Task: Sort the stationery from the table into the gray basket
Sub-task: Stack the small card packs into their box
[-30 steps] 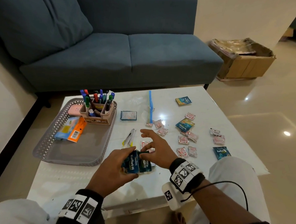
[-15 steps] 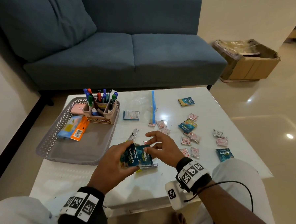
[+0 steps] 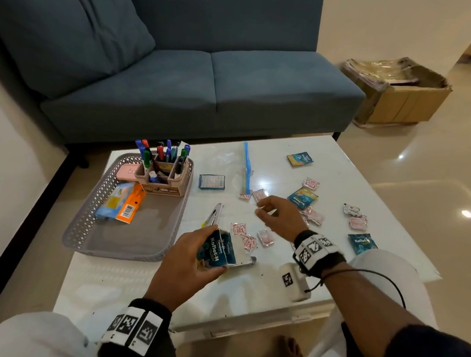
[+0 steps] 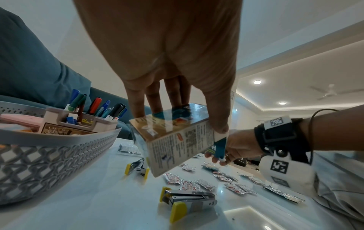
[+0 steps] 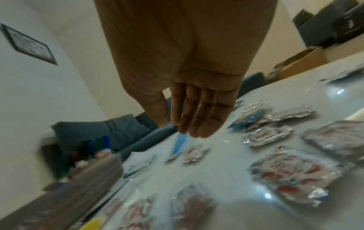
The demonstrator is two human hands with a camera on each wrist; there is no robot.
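A small teal carton (image 3: 217, 249) is gripped in the left hand (image 3: 186, 263), thumb on one face and fingers on the other, and is held just off the table (image 3: 338, 167) right of the gray basket (image 3: 95, 225). The right hand (image 3: 278, 216) hangs empty above the foil sachets (image 3: 264, 237) further right of the basket, its fingers loosely extended; the wrist view there is blurred, so contact with a sachet cannot be ruled out. Inside the basket a pen holder (image 3: 162, 178), a pink eraser-like block (image 3: 127, 171) and an orange-and-blue pack (image 3: 121, 205) are seen. Two staplers are left outside it: one (image 4: 189, 200) below the carton, one (image 3: 214, 214) just beside the basket's right wall.

The carton and sachets are judged not to be stationery, so the carton is best set aside clear of the staplers. Each stapler should then be pinched across its body, lifted over the basket wall and lowered onto the bare floor near the pack, so the pen holder is not knocked.
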